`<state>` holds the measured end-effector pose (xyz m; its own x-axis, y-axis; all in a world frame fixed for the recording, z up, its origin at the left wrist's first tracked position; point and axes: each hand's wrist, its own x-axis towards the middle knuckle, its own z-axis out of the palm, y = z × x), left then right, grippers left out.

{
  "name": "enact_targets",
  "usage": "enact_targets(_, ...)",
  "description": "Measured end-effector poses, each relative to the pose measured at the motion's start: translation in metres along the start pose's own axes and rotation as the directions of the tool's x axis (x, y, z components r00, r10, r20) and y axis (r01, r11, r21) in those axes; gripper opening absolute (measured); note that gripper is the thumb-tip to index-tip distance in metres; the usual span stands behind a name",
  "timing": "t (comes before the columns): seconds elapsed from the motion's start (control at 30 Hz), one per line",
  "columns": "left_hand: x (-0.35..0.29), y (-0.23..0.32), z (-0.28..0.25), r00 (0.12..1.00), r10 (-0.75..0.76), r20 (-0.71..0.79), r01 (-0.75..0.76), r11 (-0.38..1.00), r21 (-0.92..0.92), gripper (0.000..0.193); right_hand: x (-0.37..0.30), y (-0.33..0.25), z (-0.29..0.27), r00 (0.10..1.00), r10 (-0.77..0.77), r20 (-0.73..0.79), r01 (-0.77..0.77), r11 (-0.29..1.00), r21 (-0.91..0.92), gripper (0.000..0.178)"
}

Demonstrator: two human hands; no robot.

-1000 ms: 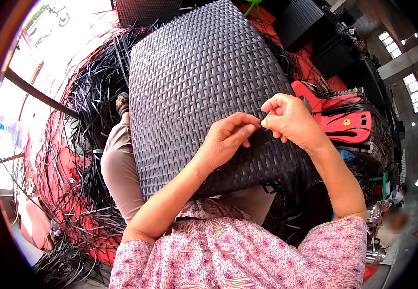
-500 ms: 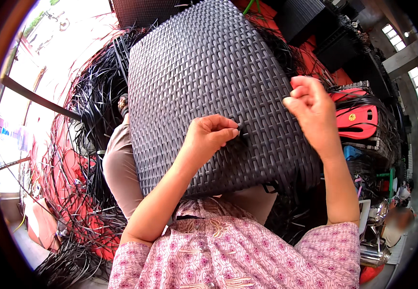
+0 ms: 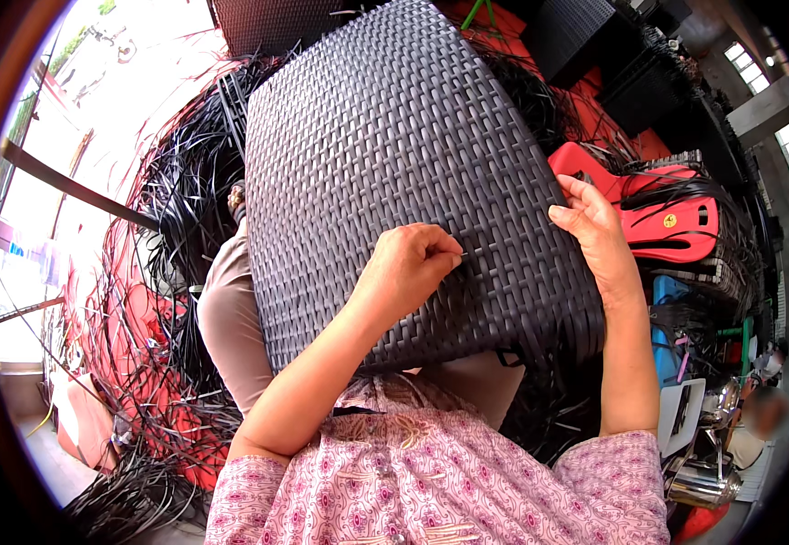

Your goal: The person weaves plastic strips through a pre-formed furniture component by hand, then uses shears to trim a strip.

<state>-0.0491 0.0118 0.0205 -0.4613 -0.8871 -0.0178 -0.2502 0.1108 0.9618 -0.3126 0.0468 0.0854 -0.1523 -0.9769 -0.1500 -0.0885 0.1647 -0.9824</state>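
Note:
A large dark woven panel (image 3: 367, 136) of flat plastic strips lies across my lap, tapering away from me. Closed in a pinch, my left hand (image 3: 414, 263) rests on the weave right of its middle. Whatever its fingertips hold is hidden under them. My right hand (image 3: 594, 227) is at the panel's right edge, its thumb and index finger apart and the index tip close to the weave. I see no strip between those fingers. Loose strip ends hang at the near right corner (image 3: 562, 354).
Tangled black strips (image 3: 194, 154) lie in heaps on the left over red sheeting (image 3: 140, 327). Right of the panel is a red plastic seat part (image 3: 671, 218) with strips on it. Farther right stand a metal kettle (image 3: 705, 477) and another person (image 3: 747, 436). Dark woven pieces (image 3: 567, 36) stand behind.
My right hand has come down from its raised pinch to the panel's right edge, and its fingers have parted. My left hand has shifted slightly right and turned over more, covering its fingertips.

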Motion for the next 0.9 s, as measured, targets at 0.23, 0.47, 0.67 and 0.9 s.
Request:
enact_targets(0.23, -0.001, -0.008, 0.008, 0.991, -0.091, -0.1, 0.084, 0.994, -0.072, 0.017, -0.004, -0.003, 0.006, 1.0, 0.011, -0.015, -0.01, 0.998, 0.063, 0.063)
enact_targets(0.47, -0.001, -0.004, 0.009, 0.993, -0.085, -0.08, 0.079, 0.994, -0.078, 0.015, -0.002, 0.0, 0.003, 0.999, 0.029, -0.012, -0.028, 0.994, 0.105, 0.063)
enact_targets(0.67, -0.003, -0.012, 0.021, 0.978, -0.103, -0.179, 0.085, 0.991, -0.104, 0.016, -0.003, -0.001, 0.003, 1.0, 0.026, -0.015, -0.023, 0.992, 0.123, 0.064)
enact_targets(0.9, -0.003, 0.005, 0.009, 0.986, -0.158, -0.049, 0.157, 0.987, -0.026, 0.02, -0.004, 0.0, 0.004, 0.999, 0.033, -0.007, -0.031, 0.987, 0.155, 0.066)
